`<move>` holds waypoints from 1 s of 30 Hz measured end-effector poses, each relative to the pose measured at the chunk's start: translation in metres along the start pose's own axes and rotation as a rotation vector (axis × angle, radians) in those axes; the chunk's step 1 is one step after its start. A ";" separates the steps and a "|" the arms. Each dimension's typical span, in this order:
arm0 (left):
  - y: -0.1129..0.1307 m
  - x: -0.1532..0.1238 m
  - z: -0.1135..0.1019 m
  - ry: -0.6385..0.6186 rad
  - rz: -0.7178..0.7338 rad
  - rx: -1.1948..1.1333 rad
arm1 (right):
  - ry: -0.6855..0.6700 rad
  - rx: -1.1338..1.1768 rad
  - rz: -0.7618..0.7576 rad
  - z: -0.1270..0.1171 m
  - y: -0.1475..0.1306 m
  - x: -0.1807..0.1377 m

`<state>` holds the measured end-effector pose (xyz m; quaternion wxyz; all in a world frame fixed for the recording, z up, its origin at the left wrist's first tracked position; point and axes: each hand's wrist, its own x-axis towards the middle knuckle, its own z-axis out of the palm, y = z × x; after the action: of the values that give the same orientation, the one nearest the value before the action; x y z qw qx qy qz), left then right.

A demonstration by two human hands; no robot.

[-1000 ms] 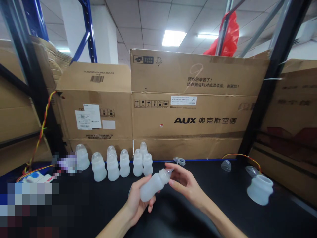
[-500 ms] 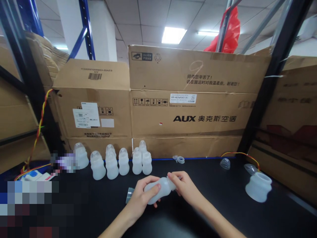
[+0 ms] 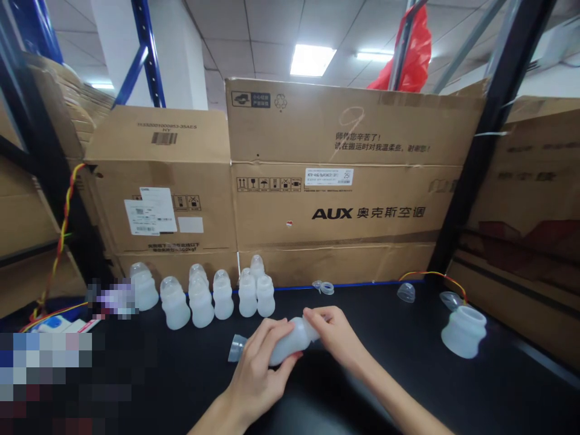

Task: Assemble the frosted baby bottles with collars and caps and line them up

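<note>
A frosted white baby bottle (image 3: 290, 344) lies tilted across the middle of the view, its neck toward the right. My left hand (image 3: 260, 365) is wrapped round the bottle's body, thumb below and fingers over the top. At the neck, my right hand (image 3: 333, 332) is closed on the collar end; its fingers hide most of that part. Just left of my left hand a clear cap (image 3: 236, 348) rests on the black table, partly covered by the hand.
Several capped bottles (image 3: 174, 305) stand in a row at the back left. Small clear parts (image 3: 324, 287) lie by the back edge. A clear dome cap (image 3: 406, 293) and an uncapped wide bottle (image 3: 463, 333) are on the right. Cardboard boxes (image 3: 272, 205) form the back wall.
My left hand has turned over the bottle, with its fingers now across the top. My right hand stays at the neck. The whole view has shifted slightly.
</note>
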<state>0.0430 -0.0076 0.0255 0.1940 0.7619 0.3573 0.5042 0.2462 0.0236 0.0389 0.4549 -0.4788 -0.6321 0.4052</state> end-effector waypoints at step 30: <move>-0.032 0.015 -0.019 0.345 -0.324 -0.153 | -0.382 -0.610 -0.378 0.032 0.007 -0.028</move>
<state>0.0180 0.0238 0.0220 0.2655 0.5807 0.4633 0.6145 0.2210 -0.0048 0.0194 0.2330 -0.3830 -0.8734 0.1901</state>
